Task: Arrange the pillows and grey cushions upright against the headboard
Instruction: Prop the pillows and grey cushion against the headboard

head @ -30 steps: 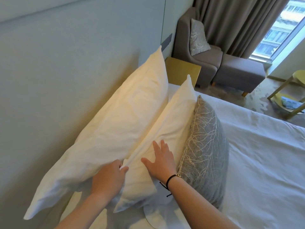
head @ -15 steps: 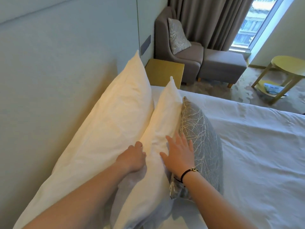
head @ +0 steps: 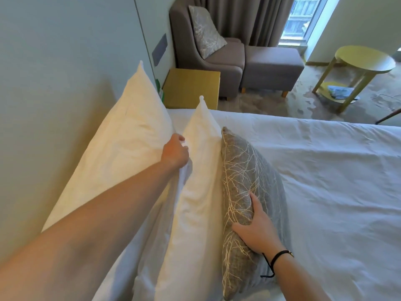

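Two white pillows lean upright against the pale headboard [head: 54, 83]. The back pillow [head: 121, 153] touches the headboard, and the front pillow [head: 199, 170] stands against it. A grey cushion [head: 245, 166] with a pale branch pattern stands on edge in front of them. My left hand [head: 174, 152] reaches into the gap between the two pillows, its fingers curled on the front pillow's top edge. My right hand [head: 258, 231] grips the upper edge of the grey cushion, thumb on one side and fingers on the bed side.
The white bed sheet [head: 325, 181] spreads out to the right. Beyond the bed stand a yellow nightstand [head: 191, 88], a grey armchair [head: 225, 57] holding another patterned cushion [head: 206, 31], a grey ottoman [head: 271, 64] and a round yellow table [head: 364, 59].
My left hand slid farther along between the two pillows towards their far end. My right hand left the front pillow and took hold of the grey cushion's edge.
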Available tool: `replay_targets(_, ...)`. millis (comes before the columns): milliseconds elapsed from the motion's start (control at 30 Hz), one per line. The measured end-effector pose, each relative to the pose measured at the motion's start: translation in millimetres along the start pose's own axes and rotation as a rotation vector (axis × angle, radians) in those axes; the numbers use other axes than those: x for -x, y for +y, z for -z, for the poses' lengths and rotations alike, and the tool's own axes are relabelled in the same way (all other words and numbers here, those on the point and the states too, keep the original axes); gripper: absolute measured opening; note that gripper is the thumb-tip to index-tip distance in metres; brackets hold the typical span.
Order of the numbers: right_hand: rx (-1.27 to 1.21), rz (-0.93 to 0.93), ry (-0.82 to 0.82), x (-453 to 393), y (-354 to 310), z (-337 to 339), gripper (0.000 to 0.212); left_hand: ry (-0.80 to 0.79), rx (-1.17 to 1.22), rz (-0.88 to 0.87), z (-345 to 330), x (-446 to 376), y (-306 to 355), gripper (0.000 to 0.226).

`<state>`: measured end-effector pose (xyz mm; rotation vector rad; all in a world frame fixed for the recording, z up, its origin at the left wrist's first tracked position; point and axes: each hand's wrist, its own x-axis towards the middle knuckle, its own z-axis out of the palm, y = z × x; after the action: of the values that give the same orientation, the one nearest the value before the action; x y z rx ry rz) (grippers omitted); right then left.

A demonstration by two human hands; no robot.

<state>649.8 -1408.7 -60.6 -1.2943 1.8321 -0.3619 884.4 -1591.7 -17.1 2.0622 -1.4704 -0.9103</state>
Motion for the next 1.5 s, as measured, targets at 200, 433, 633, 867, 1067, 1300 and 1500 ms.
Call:
replay_targets(200,0.016,0.024,-0.020,6,2,9,0.102,0.186,-0.541,-0.305,42,-25,4,0.023)
replay_targets(433,-0.038,-0.060,0.000,6,1,10,0.099,0.124,-0.564,-0.237,53,-20,-23,0.015)
replay_targets(633,-0.106,-0.080,0.034,3,-6,15,0.094,0.022,-0.547,-0.226,33,34,-28,0.031)
replay_targets(867,0.022,-0.074,0.142,15,-21,4,0.083,-0.489,-0.688,-0.065,-7,131,-24,0.076)
replay_targets(1067,-0.066,0.003,0.141,39,-22,-1,0.077,-0.282,-0.602,-0.156,-38,192,-5,0.088)
replay_targets(1300,-0.305,0.158,-0.059,26,35,23,0.058,-0.209,-0.452,-0.079,-72,223,-4,0.077)
replay_targets(1500,-0.372,-0.203,-0.064,-7,108,14,0.097,-0.236,-0.328,-0.188,-74,218,-16,0.050)
